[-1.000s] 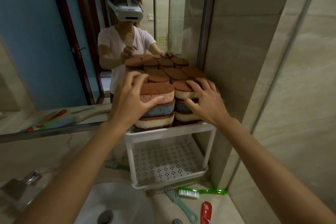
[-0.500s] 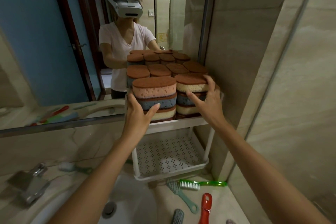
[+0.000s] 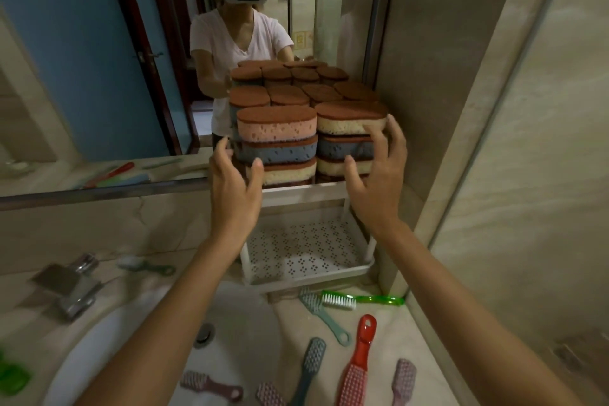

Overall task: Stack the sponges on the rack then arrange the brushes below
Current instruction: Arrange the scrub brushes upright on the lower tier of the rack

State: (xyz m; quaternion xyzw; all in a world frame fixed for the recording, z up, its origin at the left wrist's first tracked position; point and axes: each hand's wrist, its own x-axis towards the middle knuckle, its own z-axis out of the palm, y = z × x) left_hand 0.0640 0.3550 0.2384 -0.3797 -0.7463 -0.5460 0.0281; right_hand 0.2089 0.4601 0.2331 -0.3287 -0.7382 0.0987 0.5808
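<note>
Though shut in by mirror behind and wall at right, stood open toward sink and counter in front of rack. Held left hand and right hand spread, fingers loosely bent, just before sponges stacked on top shelf; contact unclear. Saw brushes lying on counter between forearms.

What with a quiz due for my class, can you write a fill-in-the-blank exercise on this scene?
The front-left stack's top sponge is ____ under its brown pad.
The rack's lower shelf is ____.
The white-bristled brush has a ____ handle.
Missing words: pink; empty; green.
</note>
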